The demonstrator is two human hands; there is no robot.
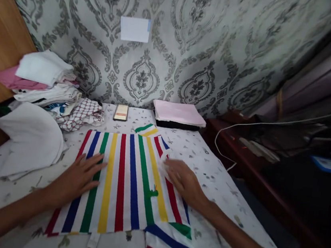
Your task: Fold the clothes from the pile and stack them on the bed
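Observation:
A striped short-sleeved shirt (111, 181) in white, red, blue, green and yellow lies flat before me, with a small green crocodile emblem on it. One sleeve points toward me at the lower right; part of the other shows at the far edge. My left hand (82, 176) rests flat on the shirt's left part, fingers spread. Over on the other side, my right hand (184, 180) is at the shirt's neck end, fingers stretched out and a little blurred. Whether its fingertips touch the cloth or hover just above, I cannot tell.
Clothes are heaped in a pile (49, 89) at the left, with a white cloth (33, 140) in front. A phone (121, 112) and a pink folded item (179, 112) lie by the patterned wall. A white cable (220, 134) crosses the dark table (229, 148) at the right.

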